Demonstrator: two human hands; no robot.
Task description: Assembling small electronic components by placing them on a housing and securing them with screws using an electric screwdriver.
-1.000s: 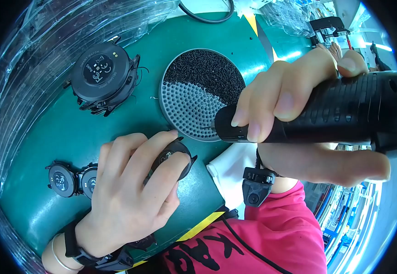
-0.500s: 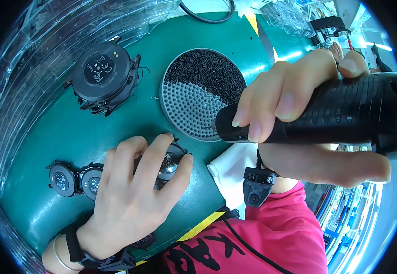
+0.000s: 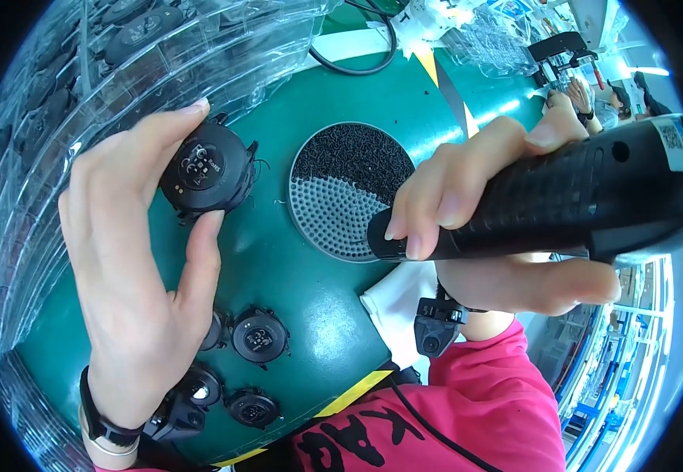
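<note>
My left hand (image 3: 129, 244) has its thumb and index finger at opposite edges of a round black watch case (image 3: 209, 167), back side up, at the upper left of the mat. Whether more cases lie stacked under it I cannot tell. In my right hand (image 3: 467, 197) is a thick black electric screwdriver (image 3: 546, 200), held nearly level. Its front end is over the right edge of a round dish (image 3: 332, 220) with a perforated grey plate; the bit's tip is hidden. Tiny black screws (image 3: 353, 157) heap over the dish's far half.
Several smaller watch cases (image 3: 259, 337) lie on the green mat (image 3: 322, 311) near my left wrist. Clear plastic trays (image 3: 192, 67) are piled along the left and back. A white cloth (image 3: 400, 307) hangs by the front edge. A black cable (image 3: 353, 71) loops at the back.
My left hand has moved from the small watch cases near the front up to the large case at the far left. The screwdriver has stayed near the dish. The view has shifted slightly.
</note>
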